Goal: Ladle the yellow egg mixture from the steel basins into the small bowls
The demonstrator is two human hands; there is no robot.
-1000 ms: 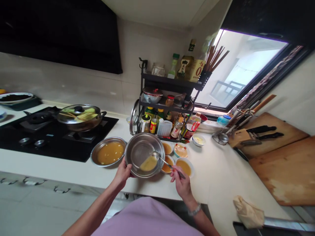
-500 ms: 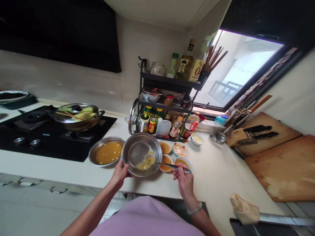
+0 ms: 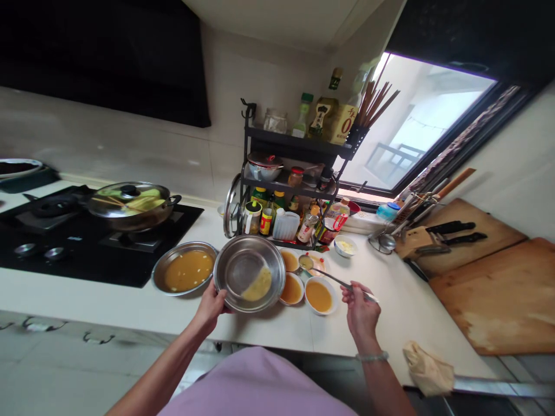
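Observation:
My left hand [image 3: 211,307] grips the near left rim of a steel basin [image 3: 236,268], tilted so that yellowish liquid pools at its right side. In my right hand [image 3: 362,312] is the handle of a ladle [image 3: 332,277]. The ladle's bowl, with pale liquid in it, is over a bowl with red bits [image 3: 321,264] at the back right. Around it are a bowl of orange-brown liquid [image 3: 319,296], another such bowl [image 3: 292,288] beside the basin, and a third [image 3: 289,260] behind, partly hidden by the basin.
Left of the basin stands a second steel basin [image 3: 189,269] of brownish liquid. A lidded pan [image 3: 130,208] sits on the black stove [image 3: 99,260]. Behind is a rack [image 3: 299,141] of bottles and jars. A knife block [image 3: 416,242] and cutting boards [image 3: 498,294] are to the right.
My right hand has lifted the ladle out of the tilted basin and moved it right, over the bowl with red bits. My left hand still holds the basin in about the same place.

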